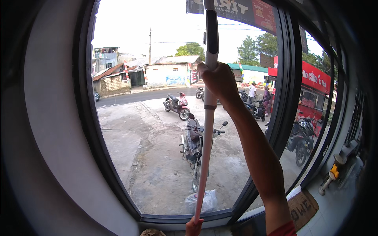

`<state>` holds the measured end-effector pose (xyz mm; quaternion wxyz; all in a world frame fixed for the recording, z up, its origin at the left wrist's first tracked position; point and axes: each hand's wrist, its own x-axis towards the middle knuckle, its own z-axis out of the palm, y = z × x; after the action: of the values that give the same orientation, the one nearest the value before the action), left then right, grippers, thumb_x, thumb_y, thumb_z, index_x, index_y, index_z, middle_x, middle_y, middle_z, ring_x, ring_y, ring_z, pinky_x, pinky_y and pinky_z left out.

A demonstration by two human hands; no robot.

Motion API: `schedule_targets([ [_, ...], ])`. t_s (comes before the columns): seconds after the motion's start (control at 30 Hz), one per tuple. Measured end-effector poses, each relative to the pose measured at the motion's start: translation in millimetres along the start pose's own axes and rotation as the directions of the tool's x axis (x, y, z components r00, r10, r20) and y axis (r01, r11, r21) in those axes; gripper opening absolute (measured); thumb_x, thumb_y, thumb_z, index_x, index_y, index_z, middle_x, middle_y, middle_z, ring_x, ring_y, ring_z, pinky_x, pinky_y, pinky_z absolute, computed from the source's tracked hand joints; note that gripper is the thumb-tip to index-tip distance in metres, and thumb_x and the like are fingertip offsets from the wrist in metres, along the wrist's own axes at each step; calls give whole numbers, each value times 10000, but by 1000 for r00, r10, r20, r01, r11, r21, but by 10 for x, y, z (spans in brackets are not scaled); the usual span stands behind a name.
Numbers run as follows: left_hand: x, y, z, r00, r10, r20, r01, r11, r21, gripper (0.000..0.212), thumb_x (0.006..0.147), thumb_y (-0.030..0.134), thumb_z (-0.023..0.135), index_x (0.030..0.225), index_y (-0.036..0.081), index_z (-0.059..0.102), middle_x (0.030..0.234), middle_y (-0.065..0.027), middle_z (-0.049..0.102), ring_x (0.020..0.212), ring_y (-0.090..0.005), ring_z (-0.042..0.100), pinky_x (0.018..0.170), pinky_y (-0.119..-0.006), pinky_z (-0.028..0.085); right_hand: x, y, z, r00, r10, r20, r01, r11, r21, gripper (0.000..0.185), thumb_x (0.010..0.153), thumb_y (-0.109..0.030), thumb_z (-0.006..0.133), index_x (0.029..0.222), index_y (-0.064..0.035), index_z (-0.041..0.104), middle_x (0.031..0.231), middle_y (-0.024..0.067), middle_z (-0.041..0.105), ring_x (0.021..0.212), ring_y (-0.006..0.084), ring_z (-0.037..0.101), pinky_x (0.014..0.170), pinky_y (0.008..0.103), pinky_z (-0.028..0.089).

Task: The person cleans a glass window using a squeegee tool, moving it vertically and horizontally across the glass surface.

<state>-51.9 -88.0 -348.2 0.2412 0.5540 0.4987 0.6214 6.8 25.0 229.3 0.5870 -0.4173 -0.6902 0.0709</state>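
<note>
A long white pole rises nearly upright through the middle of the view. Its upper section is thicker and carries a black inlay; the top end is cut off by the picture's edge. My right hand grips the pole just below that inlay, arm raised. At the bottom edge, my left hand wraps around the thin lower part. Behind the pole stands a large window pane in a dark frame. I cannot tell whether the pole's far end touches the glass.
A white wall borders the window on the left. At right are a doormat with writing and a small stand holding something yellow. Outside, beyond the glass, are a parked motorcycle, a plastic bag, a pink scooter and two people.
</note>
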Motion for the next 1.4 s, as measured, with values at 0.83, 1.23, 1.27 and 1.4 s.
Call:
schedule_targets([
  [0.83,104,501,1105,978,-45,204,48,999,-8,347,930,370,661,893,30,603,653,-136,592,612,-193,594,571,-368,468,500,898,-1143,984,82,-158,-76,996,41,353,780,-331,610,834,13,666,757,141,672,709,234,666,699,371,505],
  [1.23,-4,641,1657,967,-108,232,111,994,-1,319,924,341,673,900,33,594,638,-140,576,615,-134,517,571,-366,461,470,1379,-1799,970,125,-208,-132,991,-20,384,782,-384,601,737,-10,675,722,172,677,715,273,683,740,405,520],
  [1.27,-25,666,1685,966,-108,235,110,994,2,319,924,341,673,900,33,594,638,-140,576,615,-134,517,571,-366,461,434,1398,-1835,972,95,-213,-111,992,-66,377,779,-379,603,729,-12,670,703,160,668,702,263,676,733,401,519],
  [1.4,-88,764,1889,956,-133,261,135,991,8,314,928,337,667,904,34,589,646,-131,571,627,-121,486,584,-353,458,543,1561,-1986,974,75,-214,-79,997,-12,304,774,-314,618,710,-18,654,669,124,641,663,208,643,670,347,502],
])
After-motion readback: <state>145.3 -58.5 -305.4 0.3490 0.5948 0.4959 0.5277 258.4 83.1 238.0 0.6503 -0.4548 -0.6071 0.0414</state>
